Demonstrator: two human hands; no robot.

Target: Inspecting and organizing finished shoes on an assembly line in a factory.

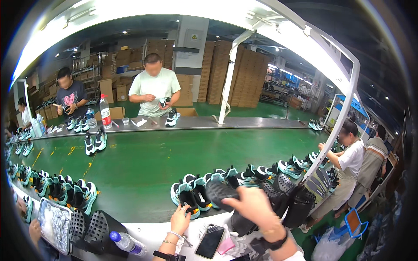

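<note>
My left hand [179,222] is at the near end of a black and mint-green sneaker [187,200], its fingers curled over the shoe's edge. That sneaker stands at the left end of a long row on the green belt. Over the same row, my right hand [254,208] grips a black shoe-shaped piece [222,194], blurred by motion. Part of that piece is hidden behind my thumb and fingers. Another sneaker [202,193] stands directly right of the one at my left hand.
On the white ledge near me lie a phone [210,242], a bottle with a purple cap [128,242] and a foil-lined tray [54,226]. Black studded pieces [99,232] stand beside the tray. Opposite, a person [154,89] handles a shoe; another person [350,156] works at right.
</note>
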